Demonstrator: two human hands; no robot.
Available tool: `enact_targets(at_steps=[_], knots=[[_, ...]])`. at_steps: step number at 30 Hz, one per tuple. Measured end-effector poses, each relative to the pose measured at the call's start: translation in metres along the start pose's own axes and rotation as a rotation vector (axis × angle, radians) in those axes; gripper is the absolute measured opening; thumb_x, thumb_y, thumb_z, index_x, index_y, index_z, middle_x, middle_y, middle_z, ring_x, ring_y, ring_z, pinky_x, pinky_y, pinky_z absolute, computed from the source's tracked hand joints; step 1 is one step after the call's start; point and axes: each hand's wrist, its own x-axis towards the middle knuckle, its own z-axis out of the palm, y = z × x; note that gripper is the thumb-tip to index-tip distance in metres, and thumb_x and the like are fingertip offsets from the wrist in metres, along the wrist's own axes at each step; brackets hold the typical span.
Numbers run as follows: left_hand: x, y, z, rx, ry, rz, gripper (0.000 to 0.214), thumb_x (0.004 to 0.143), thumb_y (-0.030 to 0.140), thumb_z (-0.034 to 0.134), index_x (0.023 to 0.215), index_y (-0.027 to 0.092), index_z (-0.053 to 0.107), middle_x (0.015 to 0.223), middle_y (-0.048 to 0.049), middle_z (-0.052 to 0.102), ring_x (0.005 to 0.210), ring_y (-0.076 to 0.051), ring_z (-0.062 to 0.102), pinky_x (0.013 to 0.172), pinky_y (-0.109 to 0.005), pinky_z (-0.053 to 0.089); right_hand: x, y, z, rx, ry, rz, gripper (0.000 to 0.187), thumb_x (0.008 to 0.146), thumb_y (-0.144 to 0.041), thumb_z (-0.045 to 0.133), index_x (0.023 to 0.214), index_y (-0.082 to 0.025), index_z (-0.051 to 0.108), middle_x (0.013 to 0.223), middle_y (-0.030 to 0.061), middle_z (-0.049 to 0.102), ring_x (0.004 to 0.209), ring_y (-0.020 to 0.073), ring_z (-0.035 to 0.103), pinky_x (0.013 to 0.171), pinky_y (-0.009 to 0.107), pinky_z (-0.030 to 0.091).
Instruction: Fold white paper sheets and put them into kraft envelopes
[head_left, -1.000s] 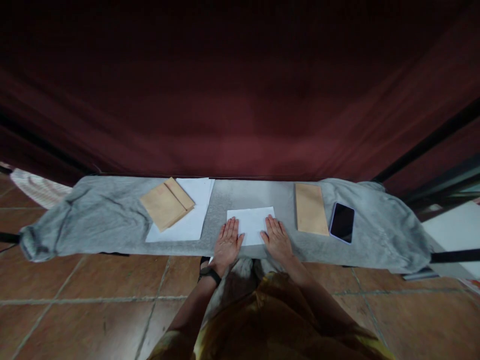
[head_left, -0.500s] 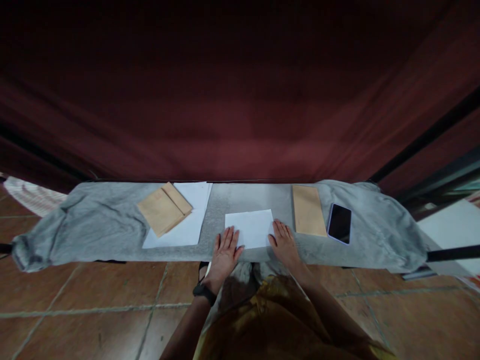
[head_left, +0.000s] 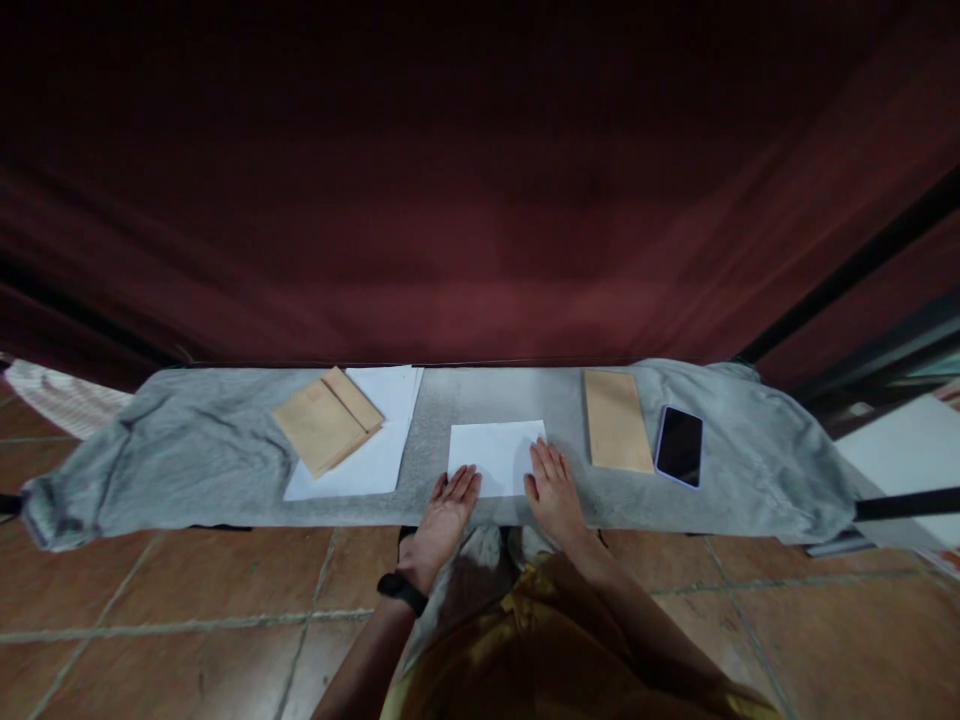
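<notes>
A white sheet of paper [head_left: 499, 455] lies flat on the grey cloth, close to the front edge. It looks smaller than the sheets on the left, and I cannot tell whether it is folded. My left hand [head_left: 444, 515] is at its lower left corner, turned partly over, with fingers stretched out and the tips touching the paper's edge. On the other side my right hand [head_left: 555, 495] lies flat, its extended fingers over the paper's right edge. Neither hand grasps anything.
Brown envelopes [head_left: 319, 425] rest on larger white sheets [head_left: 390, 460] at the left. To the right are another brown envelope [head_left: 619, 420] and a phone [head_left: 680, 445]. The grey cloth [head_left: 210, 450] covers a narrow surface, with a dark red panel [head_left: 480, 300] behind it.
My left hand has slid slightly down and rolled onto its side. My right hand has shifted left, further onto the paper. The paper has barely moved.
</notes>
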Motion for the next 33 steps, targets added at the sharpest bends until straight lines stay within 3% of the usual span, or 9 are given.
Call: enact_targets(at_steps=[3,7,10,14,23,33], knots=[[0.001,0.005,-0.01,-0.053,-0.055,0.046,0.061,0.094,0.006,0.03,0.146,0.027,0.053,0.154,-0.0059,0.056,0.143,-0.021,0.05,0.123,-0.044,0.036,0.004,-0.015,0.003,0.037,-0.017,-0.042,0.052,0.103,-0.023,0.038,0.153,-0.01,0.046,0.163,0.0139,0.041,0.152,0.0276,0.036,0.125,0.049,0.029],[0.016,0.023,-0.018,-0.078,-0.01,-0.04,0.048,0.103,0.019,0.031,0.146,0.019,0.053,0.151,-0.0113,0.058,0.143,-0.023,0.05,0.123,-0.047,0.037,0.013,-0.033,0.013,0.063,-0.051,-0.058,0.051,0.106,-0.026,0.036,0.152,-0.009,0.049,0.163,0.0129,0.041,0.151,0.0265,0.038,0.125,0.046,0.03],[0.036,0.038,-0.013,-0.144,0.046,-0.076,0.051,0.106,0.026,0.026,0.152,0.013,0.046,0.155,-0.014,0.053,0.147,-0.021,0.044,0.124,-0.044,0.035,0.019,-0.043,0.021,0.061,-0.099,-0.068,0.051,0.106,-0.025,0.034,0.152,-0.011,0.049,0.162,0.012,0.042,0.15,0.025,0.04,0.126,0.046,0.029],[0.067,0.048,0.002,-0.191,0.027,-0.102,0.055,0.108,0.035,0.023,0.157,0.015,0.039,0.159,-0.0118,0.049,0.152,-0.023,0.038,0.125,-0.048,0.033,0.023,-0.045,0.028,0.017,-0.141,-0.073,0.054,0.103,-0.018,0.035,0.157,-0.014,0.043,0.162,0.0112,0.041,0.15,0.0241,0.04,0.127,0.047,0.025],[0.105,0.037,0.023,-0.198,0.044,-0.171,0.059,0.107,0.04,0.023,0.161,0.019,0.032,0.163,-0.01,0.041,0.156,-0.024,0.028,0.126,-0.052,0.027,0.049,-0.026,0.032,-0.043,-0.12,-0.022,0.052,0.107,-0.023,0.029,0.157,-0.015,0.042,0.163,0.0097,0.041,0.152,0.0251,0.036,0.127,0.048,0.023],[0.095,0.027,0.025,-0.145,0.088,-0.229,0.061,0.107,0.04,0.026,0.162,0.015,0.029,0.166,-0.0131,0.035,0.157,-0.025,0.026,0.127,-0.051,0.026,0.05,-0.019,0.039,-0.014,0.014,0.015,0.054,0.107,-0.033,0.038,0.156,-0.01,0.043,0.162,0.0163,0.041,0.15,0.0282,0.038,0.124,0.051,0.026]])
